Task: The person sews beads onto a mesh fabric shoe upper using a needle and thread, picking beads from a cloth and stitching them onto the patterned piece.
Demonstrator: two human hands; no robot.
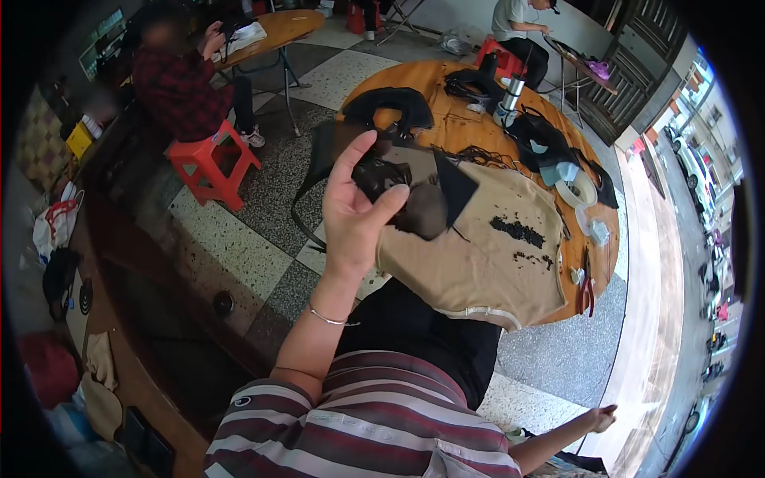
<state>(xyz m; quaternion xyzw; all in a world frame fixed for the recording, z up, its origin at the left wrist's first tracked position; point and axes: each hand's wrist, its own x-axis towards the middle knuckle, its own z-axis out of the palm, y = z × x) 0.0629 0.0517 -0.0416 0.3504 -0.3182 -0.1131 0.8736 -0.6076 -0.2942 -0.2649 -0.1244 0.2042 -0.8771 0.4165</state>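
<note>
My left hand (355, 203) is raised over the near left side of the table, thumb and fingers closed on a dark, partly sheer piece of cloth (422, 211). Its exact kind does not show. A stiff-looking black pointed piece (458, 190) sits just behind it. Far out to the lower right, away from the table, my right hand (603, 419) is closed with the fingertips together; whatever it may hold is too small to see. Below the left hand a tan cloth (446, 271) covers the near part of the table, with small black beads or bits (518, 232) scattered on it.
Red-handled pliers (586, 291) lie at the round wooden table's (366, 84) right edge. Clear tape roll (577, 191), black cloth pieces (390, 105) and a metal cylinder (512, 94) are farther back. A person sits on a red stool (213, 163) at left; another works behind.
</note>
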